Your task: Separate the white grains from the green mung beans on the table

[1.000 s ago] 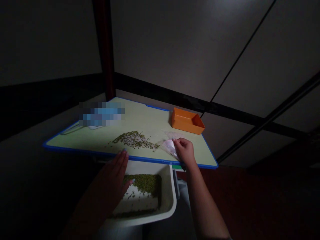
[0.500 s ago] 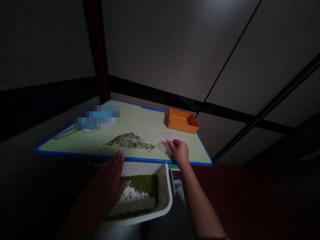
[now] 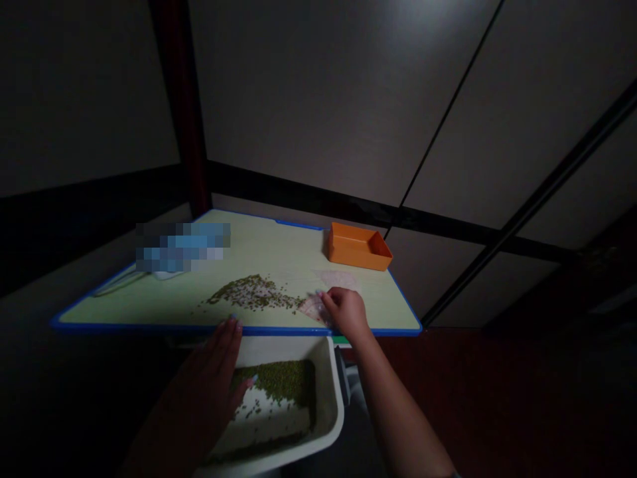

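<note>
No legible txt, nos., labels, brands or signs anywhere in head-cam view

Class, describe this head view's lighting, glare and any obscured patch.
Head view: dim overall; soft glare high on the grey panelled wall; left hand darker than right hand; bluish pixel blocks mask something on the pale-green, blue-edged tabletop.

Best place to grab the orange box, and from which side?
Probably the middle of the orange box's near long wall, pinched at the rim from the near side and above, one finger inside. It sits upright with its top open, and that wall faces the person. The right hand is closer but pinches what looks like a thin sheet.
</note>
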Action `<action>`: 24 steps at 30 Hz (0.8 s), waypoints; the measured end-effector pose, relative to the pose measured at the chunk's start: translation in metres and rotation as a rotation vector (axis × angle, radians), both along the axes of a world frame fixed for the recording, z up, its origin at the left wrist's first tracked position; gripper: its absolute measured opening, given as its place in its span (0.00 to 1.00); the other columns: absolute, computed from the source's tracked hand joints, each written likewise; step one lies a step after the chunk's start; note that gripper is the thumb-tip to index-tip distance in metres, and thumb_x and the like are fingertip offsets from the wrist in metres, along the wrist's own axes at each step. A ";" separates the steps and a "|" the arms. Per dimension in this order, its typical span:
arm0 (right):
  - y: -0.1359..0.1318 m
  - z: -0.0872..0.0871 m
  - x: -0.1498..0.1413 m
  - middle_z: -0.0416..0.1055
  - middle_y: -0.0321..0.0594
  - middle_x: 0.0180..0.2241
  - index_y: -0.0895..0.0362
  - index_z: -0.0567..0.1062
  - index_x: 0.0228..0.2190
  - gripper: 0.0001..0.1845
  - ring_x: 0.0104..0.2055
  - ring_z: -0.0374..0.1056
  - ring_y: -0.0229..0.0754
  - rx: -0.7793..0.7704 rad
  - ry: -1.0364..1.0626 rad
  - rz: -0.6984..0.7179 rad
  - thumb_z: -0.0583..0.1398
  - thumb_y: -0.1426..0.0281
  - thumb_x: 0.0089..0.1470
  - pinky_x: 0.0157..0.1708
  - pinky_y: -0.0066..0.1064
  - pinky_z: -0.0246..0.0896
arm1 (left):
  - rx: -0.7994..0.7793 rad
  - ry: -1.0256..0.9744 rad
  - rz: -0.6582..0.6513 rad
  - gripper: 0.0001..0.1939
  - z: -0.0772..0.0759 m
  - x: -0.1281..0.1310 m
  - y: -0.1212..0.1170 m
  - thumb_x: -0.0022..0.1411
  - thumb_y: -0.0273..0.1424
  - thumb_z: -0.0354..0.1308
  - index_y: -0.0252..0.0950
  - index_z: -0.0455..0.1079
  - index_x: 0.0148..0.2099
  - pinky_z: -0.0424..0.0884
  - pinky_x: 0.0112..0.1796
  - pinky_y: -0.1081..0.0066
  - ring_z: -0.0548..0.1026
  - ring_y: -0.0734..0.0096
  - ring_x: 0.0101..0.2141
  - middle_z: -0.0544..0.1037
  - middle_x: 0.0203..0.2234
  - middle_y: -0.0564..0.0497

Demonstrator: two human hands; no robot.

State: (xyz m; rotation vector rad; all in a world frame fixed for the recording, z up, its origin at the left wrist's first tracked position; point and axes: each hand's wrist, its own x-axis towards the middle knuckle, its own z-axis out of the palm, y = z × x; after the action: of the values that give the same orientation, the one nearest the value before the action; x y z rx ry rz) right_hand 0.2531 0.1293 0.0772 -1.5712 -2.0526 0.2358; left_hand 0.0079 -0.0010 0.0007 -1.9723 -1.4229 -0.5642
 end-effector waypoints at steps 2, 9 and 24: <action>-0.002 0.003 -0.002 0.78 0.41 0.26 0.55 0.80 0.27 0.18 0.27 0.67 0.37 0.009 -0.070 -0.030 0.56 0.59 0.60 0.25 0.27 0.43 | 0.005 -0.009 -0.009 0.42 0.001 0.000 0.000 0.62 0.48 0.43 0.22 0.43 0.68 0.69 0.51 0.56 0.69 0.48 0.57 0.65 0.60 0.29; -0.005 0.003 -0.001 0.79 0.43 0.28 0.53 0.80 0.27 0.21 0.29 0.71 0.41 0.053 -0.217 -0.093 0.54 0.57 0.62 0.25 0.30 0.42 | 0.005 -0.023 0.012 0.41 -0.001 0.000 0.000 0.63 0.49 0.41 0.24 0.42 0.68 0.68 0.52 0.57 0.68 0.50 0.58 0.65 0.61 0.31; 0.009 -0.008 0.021 0.74 0.38 0.22 0.57 0.76 0.23 0.25 0.24 0.66 0.36 0.027 0.119 -0.109 0.51 0.55 0.63 0.23 0.27 0.44 | -0.038 -0.040 0.011 0.41 -0.006 -0.002 0.001 0.63 0.47 0.43 0.24 0.41 0.68 0.66 0.53 0.55 0.66 0.48 0.59 0.64 0.61 0.30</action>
State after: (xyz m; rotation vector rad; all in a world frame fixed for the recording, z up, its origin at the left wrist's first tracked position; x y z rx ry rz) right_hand 0.2744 0.1384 0.0687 -1.6076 -1.8666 0.2534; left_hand 0.0064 -0.0001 -0.0057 -1.9925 -1.4777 -0.5780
